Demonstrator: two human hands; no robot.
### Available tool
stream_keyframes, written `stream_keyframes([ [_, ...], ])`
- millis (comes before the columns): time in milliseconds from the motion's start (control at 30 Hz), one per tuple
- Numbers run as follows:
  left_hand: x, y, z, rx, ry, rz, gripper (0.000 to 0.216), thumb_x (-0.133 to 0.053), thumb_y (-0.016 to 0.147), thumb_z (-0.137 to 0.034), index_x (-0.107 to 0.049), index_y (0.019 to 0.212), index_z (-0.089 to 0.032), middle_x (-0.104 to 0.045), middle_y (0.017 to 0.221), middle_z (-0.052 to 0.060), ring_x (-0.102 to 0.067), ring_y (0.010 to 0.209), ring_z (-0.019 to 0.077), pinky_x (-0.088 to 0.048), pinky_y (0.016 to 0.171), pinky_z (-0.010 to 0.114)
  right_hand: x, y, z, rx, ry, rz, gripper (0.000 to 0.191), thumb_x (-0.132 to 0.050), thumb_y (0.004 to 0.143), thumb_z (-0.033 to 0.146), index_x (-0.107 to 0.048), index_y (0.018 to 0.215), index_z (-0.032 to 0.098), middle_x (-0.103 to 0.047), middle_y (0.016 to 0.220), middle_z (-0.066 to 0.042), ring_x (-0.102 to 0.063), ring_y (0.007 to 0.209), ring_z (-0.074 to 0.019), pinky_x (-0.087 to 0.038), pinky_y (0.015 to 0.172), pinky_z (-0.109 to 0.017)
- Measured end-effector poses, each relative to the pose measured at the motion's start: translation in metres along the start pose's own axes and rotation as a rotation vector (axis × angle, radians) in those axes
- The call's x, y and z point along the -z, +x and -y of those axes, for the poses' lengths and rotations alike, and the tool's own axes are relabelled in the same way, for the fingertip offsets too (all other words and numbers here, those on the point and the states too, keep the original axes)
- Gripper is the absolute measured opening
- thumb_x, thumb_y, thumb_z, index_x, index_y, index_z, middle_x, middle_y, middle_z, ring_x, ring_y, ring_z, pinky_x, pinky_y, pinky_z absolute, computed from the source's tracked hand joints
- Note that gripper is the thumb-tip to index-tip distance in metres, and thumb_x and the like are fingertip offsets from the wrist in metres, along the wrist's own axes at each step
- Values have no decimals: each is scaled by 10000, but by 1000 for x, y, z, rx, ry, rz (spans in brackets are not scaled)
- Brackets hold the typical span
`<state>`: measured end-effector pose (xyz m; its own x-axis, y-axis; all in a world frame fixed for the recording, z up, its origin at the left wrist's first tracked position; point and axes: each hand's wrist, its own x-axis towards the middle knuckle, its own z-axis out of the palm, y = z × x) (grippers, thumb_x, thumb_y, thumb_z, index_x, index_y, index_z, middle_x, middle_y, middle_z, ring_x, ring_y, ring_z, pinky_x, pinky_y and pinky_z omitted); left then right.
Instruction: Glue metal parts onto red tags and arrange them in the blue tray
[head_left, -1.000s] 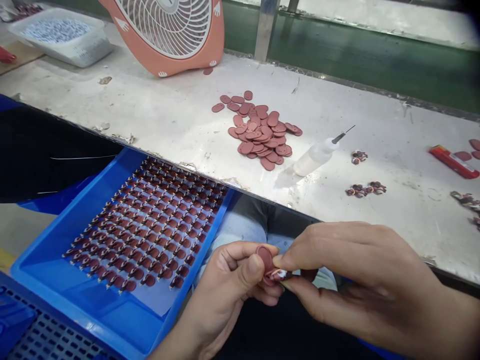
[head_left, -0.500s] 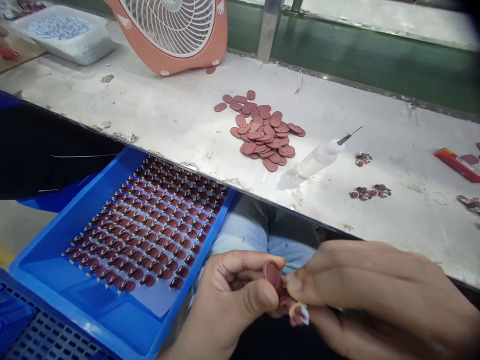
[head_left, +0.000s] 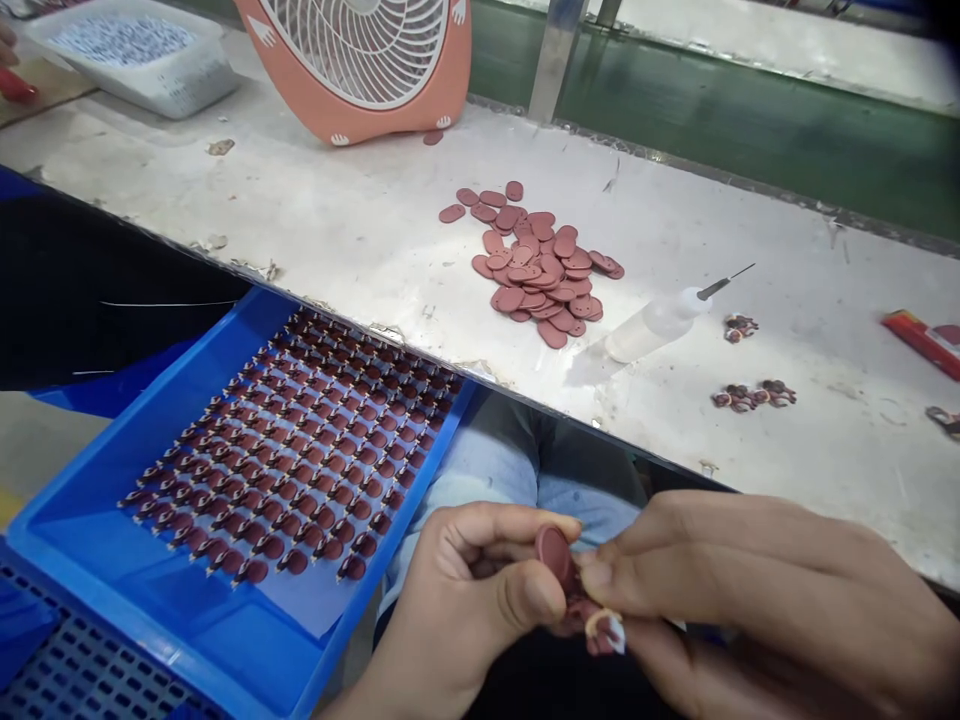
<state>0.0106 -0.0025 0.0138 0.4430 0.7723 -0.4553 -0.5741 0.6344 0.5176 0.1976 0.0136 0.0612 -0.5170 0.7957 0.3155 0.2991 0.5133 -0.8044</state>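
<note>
Low in the view, over my lap, my left hand (head_left: 472, 600) and my right hand (head_left: 750, 590) meet, both closed. Between thumb and fingers of the left hand stands a small red-brown oval piece (head_left: 556, 553). My right fingers pinch a small multi-coloured figure part (head_left: 600, 628) pressed against that oval. A blue tray (head_left: 105, 470) at my left knee holds several neat rows of finished red-brown pieces (head_left: 300, 440). A heap of loose red-brown ovals (head_left: 540, 270) lies on the worn white table (head_left: 337, 230).
A clear squeeze bottle with a needle tip (head_left: 660, 322) lies right of the heap. Small figure parts (head_left: 754, 396) sit further right, and a red object (head_left: 921, 342) near the right edge. A pink fan (head_left: 367, 60) and a white bin (head_left: 127, 50) stand at the back.
Both hands dropped lower in the view and stayed together on the oval and figure part. The oval has turned more edge-on. The view shifted slightly.
</note>
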Motion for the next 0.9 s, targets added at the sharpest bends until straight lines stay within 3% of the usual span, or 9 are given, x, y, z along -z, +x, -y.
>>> stream_keyframes([
  [167, 5, 2, 2, -5, 33, -34, 232, -853, 716, -373, -810, 871, -206, -748, 683, 19, -665, 596, 96, -526, 584, 165, 1, 8, -3, -68, -91, 89, 213, -611, 859, 33, -621, 996, 195, -683, 762, 16, -635, 618, -97, -546, 559, -184],
  [667, 4, 1, 4, -21, 38, -130, 265, -864, 690, -401, -817, 848, -193, -750, 721, 29, -650, 582, 77, -540, 582, 150, -5, 12, -9, -46, -11, 99, 225, -626, 846, 8, -632, 973, 193, -721, 791, 1, -655, 633, -102, -556, 570, -200],
  [900, 12, 1, 6, 24, -11, -87, 282, -850, 704, -418, -814, 866, -191, -738, 709, 30, -653, 573, 80, -562, 566, 154, -7, 18, -9, -29, -45, 89, 178, -621, 847, 35, -633, 938, 188, -699, 739, 21, -640, 604, -84, -532, 559, -183],
])
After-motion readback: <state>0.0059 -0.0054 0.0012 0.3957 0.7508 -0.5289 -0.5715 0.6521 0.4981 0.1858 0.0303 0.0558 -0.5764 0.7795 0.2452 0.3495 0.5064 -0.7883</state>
